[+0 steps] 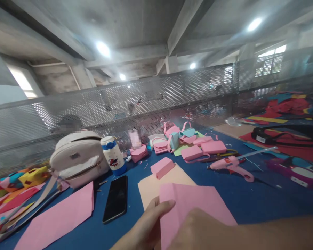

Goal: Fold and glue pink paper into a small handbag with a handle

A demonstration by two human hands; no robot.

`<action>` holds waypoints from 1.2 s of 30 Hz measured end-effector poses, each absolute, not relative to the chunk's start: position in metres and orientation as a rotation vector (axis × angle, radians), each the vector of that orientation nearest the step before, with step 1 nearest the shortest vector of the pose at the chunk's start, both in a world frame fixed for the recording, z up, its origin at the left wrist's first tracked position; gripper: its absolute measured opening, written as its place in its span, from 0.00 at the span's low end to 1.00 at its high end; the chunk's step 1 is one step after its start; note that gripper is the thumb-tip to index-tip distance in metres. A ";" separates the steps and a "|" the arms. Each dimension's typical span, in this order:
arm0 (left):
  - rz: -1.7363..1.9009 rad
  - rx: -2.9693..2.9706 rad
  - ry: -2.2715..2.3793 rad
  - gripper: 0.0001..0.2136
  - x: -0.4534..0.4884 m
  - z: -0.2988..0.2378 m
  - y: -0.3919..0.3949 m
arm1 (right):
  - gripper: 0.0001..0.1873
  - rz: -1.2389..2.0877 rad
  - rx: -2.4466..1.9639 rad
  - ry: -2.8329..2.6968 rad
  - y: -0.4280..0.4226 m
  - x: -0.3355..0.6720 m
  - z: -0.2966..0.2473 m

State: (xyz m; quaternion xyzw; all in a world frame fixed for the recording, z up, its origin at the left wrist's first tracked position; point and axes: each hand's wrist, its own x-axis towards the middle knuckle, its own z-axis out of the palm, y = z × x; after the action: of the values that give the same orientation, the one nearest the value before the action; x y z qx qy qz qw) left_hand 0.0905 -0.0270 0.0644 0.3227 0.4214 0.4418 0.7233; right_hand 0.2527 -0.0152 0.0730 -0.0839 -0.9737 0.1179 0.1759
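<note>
Down at the near edge of the blue bench, the left hand is pinching a folded pink sheet by its left edge, thumb on top and fingers curled beneath. The right hand is lying over the sheet's near side, fingers hidden, so its grip cannot be told. The pink sheet is overlapping a tan sheet, with a black phone lying just to the left.
</note>
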 end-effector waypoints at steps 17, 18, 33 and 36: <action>1.085 1.013 1.148 0.24 0.081 0.033 0.014 | 0.15 1.563 -0.523 -1.961 0.094 0.251 0.047; 1.067 1.015 1.133 0.23 0.080 0.033 0.014 | 0.13 1.562 -0.519 -1.978 0.094 0.253 0.049; 0.666 1.530 1.238 0.23 0.059 0.049 0.018 | 0.21 1.383 -0.695 -1.976 0.112 0.267 0.043; 0.608 1.655 1.259 0.21 0.053 0.057 0.024 | 0.25 1.407 -0.685 -2.037 0.110 0.266 0.044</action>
State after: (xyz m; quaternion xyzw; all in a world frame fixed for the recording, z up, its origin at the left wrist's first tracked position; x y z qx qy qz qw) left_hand 0.0528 0.0244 0.0572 0.6750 0.5133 0.2481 0.4683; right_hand 0.2656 0.1105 0.0437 -0.2559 -0.7607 0.5253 0.2827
